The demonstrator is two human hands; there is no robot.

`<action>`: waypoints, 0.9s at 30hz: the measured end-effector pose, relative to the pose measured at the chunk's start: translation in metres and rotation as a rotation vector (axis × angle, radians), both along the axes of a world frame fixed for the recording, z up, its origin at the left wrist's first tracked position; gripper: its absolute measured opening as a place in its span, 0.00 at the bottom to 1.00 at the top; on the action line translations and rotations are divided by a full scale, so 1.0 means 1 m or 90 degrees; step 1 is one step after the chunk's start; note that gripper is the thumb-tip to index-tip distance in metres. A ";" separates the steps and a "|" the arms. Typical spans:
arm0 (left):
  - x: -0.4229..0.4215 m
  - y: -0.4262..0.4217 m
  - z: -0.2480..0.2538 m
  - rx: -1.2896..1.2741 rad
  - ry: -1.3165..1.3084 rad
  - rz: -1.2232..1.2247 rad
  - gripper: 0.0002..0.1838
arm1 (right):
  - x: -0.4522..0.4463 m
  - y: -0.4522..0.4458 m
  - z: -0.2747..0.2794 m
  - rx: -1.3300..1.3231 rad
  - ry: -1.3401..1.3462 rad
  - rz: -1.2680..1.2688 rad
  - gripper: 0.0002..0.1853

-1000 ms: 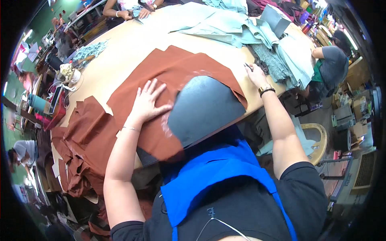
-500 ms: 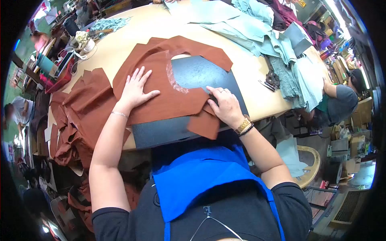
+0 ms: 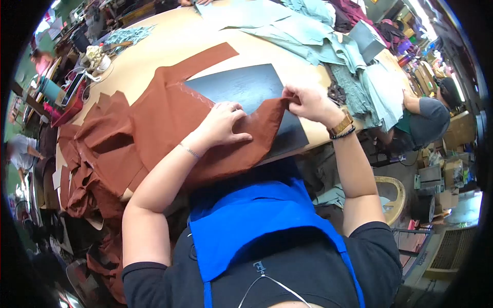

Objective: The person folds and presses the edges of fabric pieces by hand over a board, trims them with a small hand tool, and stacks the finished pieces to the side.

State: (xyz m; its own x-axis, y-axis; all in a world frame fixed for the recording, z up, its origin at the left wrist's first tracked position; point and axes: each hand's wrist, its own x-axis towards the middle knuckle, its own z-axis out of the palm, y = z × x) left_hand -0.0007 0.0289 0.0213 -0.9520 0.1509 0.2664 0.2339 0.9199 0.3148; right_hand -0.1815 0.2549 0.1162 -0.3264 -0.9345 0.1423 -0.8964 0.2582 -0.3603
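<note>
A rust-brown cut fabric piece (image 3: 169, 120) lies partly over a dark flat board (image 3: 233, 84) on the table. Its curved inner edge carries a pale, shiny strip. My left hand (image 3: 223, 123) rests on the cloth near that edge, thumb spread away from the fingers. With thumb and fingers pinched together, my right hand (image 3: 313, 105) grips the fabric's right corner and holds it raised off the board. The cloth's lower edge hangs over the table's front, near the blue apron (image 3: 262, 215).
More rust-brown fabric (image 3: 102, 138) is heaped on the left. Light teal fabric pieces (image 3: 292, 38) spread along the far right side, where another person (image 3: 431, 120) sits. A red basket (image 3: 69, 110) and a white cup (image 3: 102, 62) stand at the far left.
My right hand has moved up and right, lifting the fabric's corner. My left hand has slid right across the cloth. The fabric has shifted, uncovering more board at the top.
</note>
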 end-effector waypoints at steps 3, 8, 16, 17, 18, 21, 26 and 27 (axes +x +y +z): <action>-0.028 0.011 -0.007 0.035 -0.013 -0.007 0.29 | -0.011 0.010 0.020 -0.107 0.210 -0.168 0.16; -0.034 0.020 -0.007 0.050 -0.012 0.036 0.29 | -0.003 -0.008 0.001 -0.099 0.219 -0.064 0.21; -0.036 0.013 -0.017 0.062 0.005 0.038 0.22 | 0.002 -0.040 -0.086 -0.025 -0.143 0.071 0.13; -0.038 0.009 -0.022 0.057 -0.005 0.041 0.19 | -0.002 -0.040 -0.091 -0.053 -0.115 0.082 0.09; -0.039 0.007 -0.021 0.052 -0.016 0.042 0.17 | -0.004 -0.038 -0.093 -0.060 -0.106 0.093 0.09; -0.039 -0.007 -0.019 0.011 -0.046 0.044 0.09 | -0.007 -0.032 -0.097 -0.090 -0.065 0.114 0.08; -0.033 -0.025 -0.016 -0.078 0.001 0.002 0.08 | -0.003 -0.020 -0.115 -0.177 0.021 0.129 0.08; -0.033 -0.026 -0.019 -0.127 0.048 -0.004 0.09 | -0.001 -0.017 -0.116 -0.182 0.036 0.130 0.09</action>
